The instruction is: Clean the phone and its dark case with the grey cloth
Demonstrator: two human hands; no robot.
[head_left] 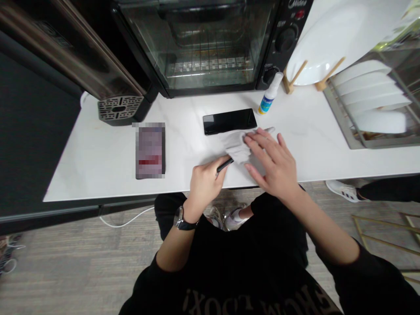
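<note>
Currently on the counter: cloth under one hand, slim black object in the other

My left hand (pixel 206 183) is curled near the front edge of the white counter (pixel 183 164), thumb and fingers closed on a slim black object (pixel 224 166). Only part of it shows, sticking out of my grip toward the cloth, so I can't tell what it is. My right hand (pixel 277 162) is spread, palm down, thumb held away from the other fingers. Its fingertips rest on the crumpled grey cloth (pixel 239 146), which lies between my two hands; I can't tell whether any fold is pinched beneath them.

Just beyond the cloth is a black phone (pixel 229 121), screen up, the cloth right along its near edge. A small spray bottle (pixel 269 95) with a blue and yellow label stands just beside the phone's right end. Well to my left lies a flat item (pixel 150 151), its surface blurred into blocks.

Behind all this sits a toaster oven (pixel 210 48), with a drip tray (pixel 120 108) to its left. On the right, a large white plate (pixel 331 39) leans in a wooden stand (pixel 324 80), near a metal rack (pixel 356 142) of white dishes (pixel 370 94). A watch (pixel 180 218) is strapped around my left wrist.
</note>
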